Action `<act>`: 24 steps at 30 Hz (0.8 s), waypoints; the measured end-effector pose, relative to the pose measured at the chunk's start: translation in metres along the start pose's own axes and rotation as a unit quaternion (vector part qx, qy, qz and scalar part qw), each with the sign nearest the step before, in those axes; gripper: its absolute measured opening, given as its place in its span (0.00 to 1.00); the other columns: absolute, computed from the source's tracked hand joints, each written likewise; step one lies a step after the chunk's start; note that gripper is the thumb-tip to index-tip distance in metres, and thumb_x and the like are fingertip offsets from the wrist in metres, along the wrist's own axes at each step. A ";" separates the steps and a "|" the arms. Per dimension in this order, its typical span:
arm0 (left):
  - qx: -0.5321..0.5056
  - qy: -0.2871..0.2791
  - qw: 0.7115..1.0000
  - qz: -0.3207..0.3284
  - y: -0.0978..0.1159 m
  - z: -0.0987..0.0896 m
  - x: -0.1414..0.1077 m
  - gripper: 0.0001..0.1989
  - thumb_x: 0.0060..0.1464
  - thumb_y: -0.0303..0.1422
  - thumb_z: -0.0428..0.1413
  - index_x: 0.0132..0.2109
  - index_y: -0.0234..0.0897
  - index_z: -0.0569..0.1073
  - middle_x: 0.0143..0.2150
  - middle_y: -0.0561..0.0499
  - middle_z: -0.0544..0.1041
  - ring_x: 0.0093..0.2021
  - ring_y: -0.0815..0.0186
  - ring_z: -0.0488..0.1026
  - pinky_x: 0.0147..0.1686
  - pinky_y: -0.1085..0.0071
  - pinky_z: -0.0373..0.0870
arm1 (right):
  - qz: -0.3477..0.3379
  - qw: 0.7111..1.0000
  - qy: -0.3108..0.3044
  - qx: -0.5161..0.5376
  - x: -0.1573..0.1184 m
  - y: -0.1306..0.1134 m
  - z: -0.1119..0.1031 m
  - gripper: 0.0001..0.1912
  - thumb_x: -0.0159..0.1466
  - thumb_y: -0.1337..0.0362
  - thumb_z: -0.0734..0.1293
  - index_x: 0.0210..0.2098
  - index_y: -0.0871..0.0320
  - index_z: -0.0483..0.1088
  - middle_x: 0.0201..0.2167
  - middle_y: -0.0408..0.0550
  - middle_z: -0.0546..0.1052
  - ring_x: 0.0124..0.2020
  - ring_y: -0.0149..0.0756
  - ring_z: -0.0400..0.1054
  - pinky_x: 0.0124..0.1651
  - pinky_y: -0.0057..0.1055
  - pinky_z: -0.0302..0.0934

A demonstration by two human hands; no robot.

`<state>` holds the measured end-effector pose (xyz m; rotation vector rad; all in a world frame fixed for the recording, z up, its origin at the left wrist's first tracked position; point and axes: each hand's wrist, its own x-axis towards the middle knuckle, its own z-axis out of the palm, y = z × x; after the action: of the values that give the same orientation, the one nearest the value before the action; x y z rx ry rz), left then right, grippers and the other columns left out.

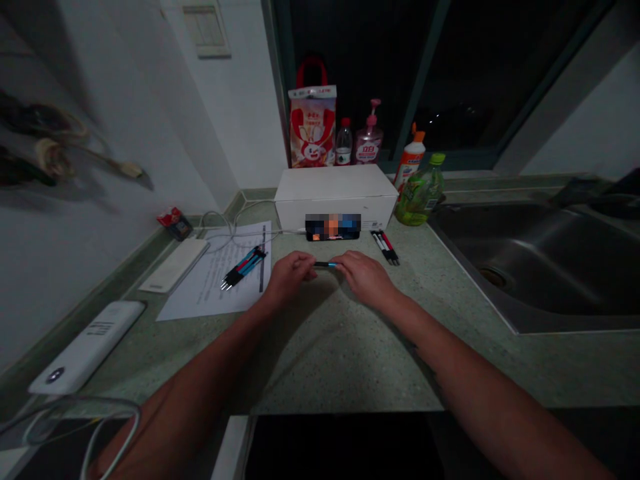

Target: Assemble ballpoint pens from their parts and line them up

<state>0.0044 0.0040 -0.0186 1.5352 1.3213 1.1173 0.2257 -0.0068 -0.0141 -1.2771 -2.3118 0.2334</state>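
Note:
Between my two hands a blue and black pen [325, 265] is held sideways above the counter. My left hand [291, 275] pinches its dark end, and my right hand [364, 275] is closed on the blue end. To the left, several blue and black pens [244, 268] lie in a bunch on a printed sheet of paper [200, 297]. Right of the phone, a few pens [385, 247] in white, red and black lie side by side. The phone [333, 230] leans against a white box [335, 187], its screen lit and partly blurred out.
A steel sink [515, 327] is set into the counter [340, 360] at right. Behind stand a green bottle [423, 193], an orange-capped bottle [411, 159], a pump bottle [369, 141] and a red bag [313, 127]. White devices [90, 347] and cables [125, 407] lie at left.

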 end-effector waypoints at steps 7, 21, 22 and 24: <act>-0.013 -0.006 1.000 -0.014 -0.001 0.000 -0.001 0.13 0.55 0.45 0.64 0.37 0.40 0.76 0.32 0.49 0.83 0.34 0.61 0.79 0.38 0.65 0.76 | -0.001 1.000 0.000 -0.002 0.000 -0.002 -0.002 0.15 0.77 0.67 0.61 0.53 0.54 0.79 0.45 0.53 0.82 0.50 0.45 0.75 0.50 0.39 0.68; 0.010 -0.007 1.000 -0.002 -0.003 -0.001 0.000 0.08 0.55 0.37 0.67 0.38 0.40 0.79 0.32 0.50 0.84 0.35 0.60 0.80 0.38 0.63 0.77 | -0.006 1.000 0.012 0.024 -0.001 0.000 0.000 0.15 0.77 0.66 0.62 0.53 0.53 0.80 0.46 0.53 0.82 0.50 0.47 0.75 0.52 0.41 0.68; 0.010 -0.012 1.000 -0.006 -0.004 -0.001 0.001 0.08 0.57 0.39 0.66 0.38 0.40 0.78 0.32 0.49 0.83 0.33 0.60 0.80 0.38 0.63 0.77 | -0.004 1.000 0.012 0.024 -0.001 0.000 -0.001 0.15 0.76 0.66 0.62 0.53 0.52 0.80 0.46 0.53 0.82 0.50 0.47 0.75 0.52 0.41 0.68; 0.019 -0.023 1.000 -0.003 -0.007 -0.002 0.001 0.10 0.58 0.41 0.65 0.36 0.39 0.78 0.31 0.49 0.83 0.33 0.60 0.79 0.38 0.62 0.77 | 0.000 0.999 0.006 0.036 0.000 0.000 0.000 0.14 0.76 0.66 0.63 0.52 0.52 0.81 0.45 0.53 0.83 0.50 0.46 0.76 0.52 0.40 0.68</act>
<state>0.0003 0.0061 -0.0245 1.5754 1.3226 1.0534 0.2263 -0.0069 -0.0141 -1.2413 -2.2727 0.3054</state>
